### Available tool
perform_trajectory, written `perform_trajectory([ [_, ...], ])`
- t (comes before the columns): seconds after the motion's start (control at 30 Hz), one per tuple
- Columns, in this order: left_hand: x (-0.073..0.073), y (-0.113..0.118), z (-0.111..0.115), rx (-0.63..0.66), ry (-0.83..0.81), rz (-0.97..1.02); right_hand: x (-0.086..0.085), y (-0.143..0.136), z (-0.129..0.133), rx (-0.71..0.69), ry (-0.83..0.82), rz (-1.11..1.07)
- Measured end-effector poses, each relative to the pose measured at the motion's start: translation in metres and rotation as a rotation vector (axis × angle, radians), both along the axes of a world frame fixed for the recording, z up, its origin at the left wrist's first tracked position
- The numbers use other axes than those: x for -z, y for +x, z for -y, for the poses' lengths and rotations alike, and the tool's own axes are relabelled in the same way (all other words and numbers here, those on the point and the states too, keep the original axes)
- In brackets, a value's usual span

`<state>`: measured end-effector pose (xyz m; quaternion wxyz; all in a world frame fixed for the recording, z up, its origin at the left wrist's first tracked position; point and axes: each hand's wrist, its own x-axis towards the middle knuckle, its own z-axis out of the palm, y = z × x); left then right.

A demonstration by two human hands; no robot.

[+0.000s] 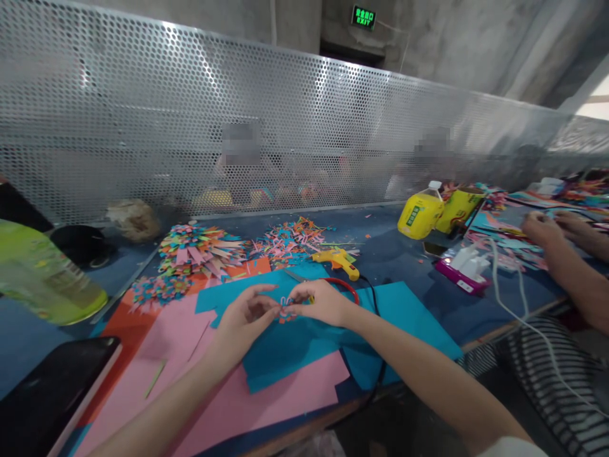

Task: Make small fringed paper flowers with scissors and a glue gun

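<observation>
Between my fingertips is a small craft piece of looped strips, with pale pink loops and orange bits below. My left hand pinches it from the left, thumb and forefinger closed together. From the other side, the fingers of my right hand close on the same piece. Both hands are over blue sheets lying on pink sheets. Scissors with a red handle lie partly hidden behind my right hand. Just beyond them rests a yellow glue gun.
Behind my hands are piles of colourful strips and small curled pieces. A dark phone-like device and a green bottle stand left. To the right are a yellow bottle, a tissue pack, a white cable and a co-worker's hands.
</observation>
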<state>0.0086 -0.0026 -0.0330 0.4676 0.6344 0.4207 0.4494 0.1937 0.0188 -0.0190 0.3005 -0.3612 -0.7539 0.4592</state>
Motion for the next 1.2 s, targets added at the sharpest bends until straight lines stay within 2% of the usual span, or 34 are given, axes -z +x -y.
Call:
perform_trajectory([
  [0.17, -0.0018, 0.0014, 0.0003, 0.006, -0.010, -0.011, 0.0005, 0.0018, -0.0008, -0.032, 0.040, -0.019],
  [0.43, 0.0016, 0.0012, -0.0003, -0.005, -0.029, 0.032, -0.0009, 0.0010, 0.0004, 0.004, 0.021, -0.019],
  [0.7, 0.0014, 0.0013, -0.0004, 0.010, -0.067, 0.063, 0.0024, 0.0002, -0.0007, -0.005, -0.111, -0.135],
  [0.9, 0.0015, 0.0020, -0.0006, -0.008, -0.103, 0.075, 0.0045, 0.0017, -0.0019, -0.053, -0.147, -0.172],
  [1.2, 0.0029, -0.0006, -0.0026, -0.020, -0.121, 0.111, 0.0038, 0.0026, -0.0036, -0.017, -0.140, -0.133],
])
